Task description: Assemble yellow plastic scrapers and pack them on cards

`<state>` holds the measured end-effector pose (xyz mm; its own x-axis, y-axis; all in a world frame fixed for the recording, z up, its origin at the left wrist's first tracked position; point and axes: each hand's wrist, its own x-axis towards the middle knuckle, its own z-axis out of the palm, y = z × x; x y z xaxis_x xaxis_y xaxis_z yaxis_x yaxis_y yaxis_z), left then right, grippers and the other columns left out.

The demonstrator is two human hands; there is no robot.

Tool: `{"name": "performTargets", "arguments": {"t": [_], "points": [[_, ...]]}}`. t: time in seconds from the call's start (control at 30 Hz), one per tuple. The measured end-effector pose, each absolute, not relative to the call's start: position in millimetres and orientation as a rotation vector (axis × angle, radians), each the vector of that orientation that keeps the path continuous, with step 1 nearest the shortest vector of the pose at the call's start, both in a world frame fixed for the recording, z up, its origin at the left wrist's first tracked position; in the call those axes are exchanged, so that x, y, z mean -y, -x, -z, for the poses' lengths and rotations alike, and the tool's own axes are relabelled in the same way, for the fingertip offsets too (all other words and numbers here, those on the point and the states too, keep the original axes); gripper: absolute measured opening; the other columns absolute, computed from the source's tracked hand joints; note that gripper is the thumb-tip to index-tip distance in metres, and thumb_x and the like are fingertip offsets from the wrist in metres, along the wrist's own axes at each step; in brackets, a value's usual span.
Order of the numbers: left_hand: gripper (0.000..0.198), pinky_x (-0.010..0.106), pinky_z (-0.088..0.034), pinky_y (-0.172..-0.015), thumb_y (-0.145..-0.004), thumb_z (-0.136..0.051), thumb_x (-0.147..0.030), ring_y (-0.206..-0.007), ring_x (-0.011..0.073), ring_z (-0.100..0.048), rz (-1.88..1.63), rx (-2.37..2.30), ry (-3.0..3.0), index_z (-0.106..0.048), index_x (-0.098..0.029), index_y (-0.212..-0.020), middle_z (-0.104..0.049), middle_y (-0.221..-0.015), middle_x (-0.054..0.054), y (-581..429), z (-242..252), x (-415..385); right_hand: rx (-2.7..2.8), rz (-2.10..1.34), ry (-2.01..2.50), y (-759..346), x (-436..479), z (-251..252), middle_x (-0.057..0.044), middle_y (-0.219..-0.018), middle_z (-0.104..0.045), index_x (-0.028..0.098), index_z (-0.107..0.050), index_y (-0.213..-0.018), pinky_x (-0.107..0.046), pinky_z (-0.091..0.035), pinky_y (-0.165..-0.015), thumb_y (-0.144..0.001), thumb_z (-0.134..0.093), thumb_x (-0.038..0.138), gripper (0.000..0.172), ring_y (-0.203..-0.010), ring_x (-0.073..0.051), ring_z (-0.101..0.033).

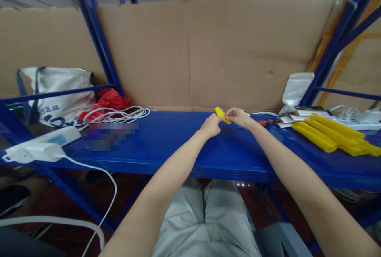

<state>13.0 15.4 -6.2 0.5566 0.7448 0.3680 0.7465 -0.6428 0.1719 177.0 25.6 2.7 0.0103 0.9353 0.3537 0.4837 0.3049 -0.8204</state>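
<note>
A small yellow piece (pixel 220 112) with a pale patch on its upper side is held out over the blue tabletop, far from my body. My left hand (pixel 211 125) grips it from the left, fingers closed round its lower part. From the right, my right hand (pixel 238 117) pinches at its right end with thumb and fingertips. Its exact kind is too small to make out. Just right of my right hand lies a red-handled screwdriver (pixel 265 122), partly hidden by my wrist.
Several long yellow pieces (pixel 333 134) lie at the right, beside thin white-and-dark items (pixel 309 113) and a white pouch (pixel 294 90). At the left are a white power strip (pixel 44 145), coiled white cable (pixel 127 114), a red bag (pixel 107 100) and a cloth bag (pixel 62 90). Cardboard (pixel 238 50) closes the back.
</note>
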Motion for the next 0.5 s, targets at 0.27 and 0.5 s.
{"name": "performTargets", "arguments": {"t": [0.27,0.5], "points": [[0.062,0.031,-0.045,-0.088,-0.078,-0.044,-0.003,-0.103,0.0225,-0.056,0.628,1.319,2.766,-0.048,-0.024,-0.136,-0.054,-0.104,0.01,-12.2,6.0,-15.0,1.735,-0.438,1.324,-176.4,-27.3,-1.5,0.005,-0.059,-0.052,0.017,-0.053,-0.066,-0.022,-0.044,-0.059,-0.067,-0.059,0.005,0.014,-0.056,-0.008,-0.048],[0.06,0.032,-0.046,-0.087,-0.077,-0.043,-0.002,-0.101,0.0224,-0.056,0.68,1.319,2.767,-0.053,-0.025,-0.131,-0.055,-0.104,0.01,-11.8,6.1,-16.6,1.733,-0.249,1.434,-178.5,-27.7,-0.1,-0.002,-0.074,-0.063,0.016,-0.059,-0.071,-0.026,-0.047,-0.066,-0.068,-0.063,0.013,0.005,-0.067,-0.013,-0.056]]}}
